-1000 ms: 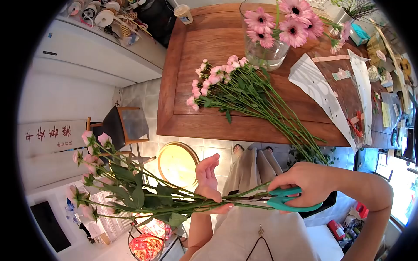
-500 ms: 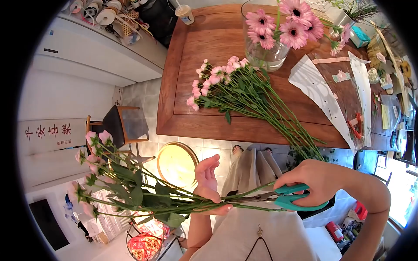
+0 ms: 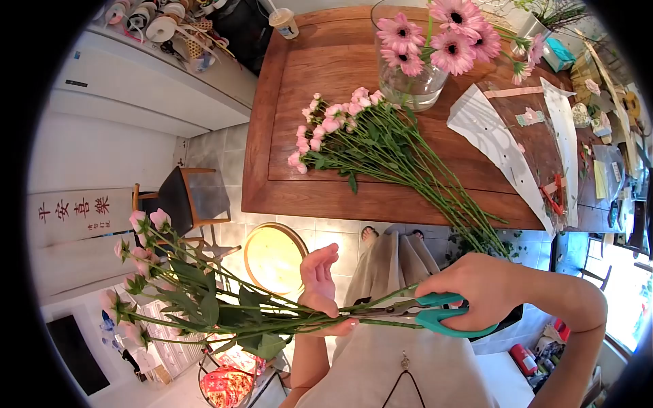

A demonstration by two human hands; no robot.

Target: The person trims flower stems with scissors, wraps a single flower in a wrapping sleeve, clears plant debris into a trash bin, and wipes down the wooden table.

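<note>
My left hand (image 3: 318, 289) holds a bunch of pink roses (image 3: 204, 302) by the stems, with the thumb across them and the other fingers raised. The rose heads point to the left, and the cut ends lie to the right of the hand. My right hand (image 3: 479, 287) grips teal-handled scissors (image 3: 445, 321). Their metal blades lie among the stems just right of my left hand; whether they touch a stem I cannot tell. More pink roses (image 3: 381, 139) lie on the wooden table (image 3: 306, 61), their long stems reaching over its front edge.
A glass vase (image 3: 415, 88) with pink gerberas (image 3: 452, 51) stands on the table. Beside it lies a white-edged wrapper (image 3: 479, 126). A drink cup (image 3: 283, 24) is at the far left corner. A round yellow stool (image 3: 275, 255) and a dark chair (image 3: 178, 197) are on the floor.
My right hand and the scissors have shifted slightly left, bringing the blades nearer to my left hand. My left hand still holds the roses in about the same place.
</note>
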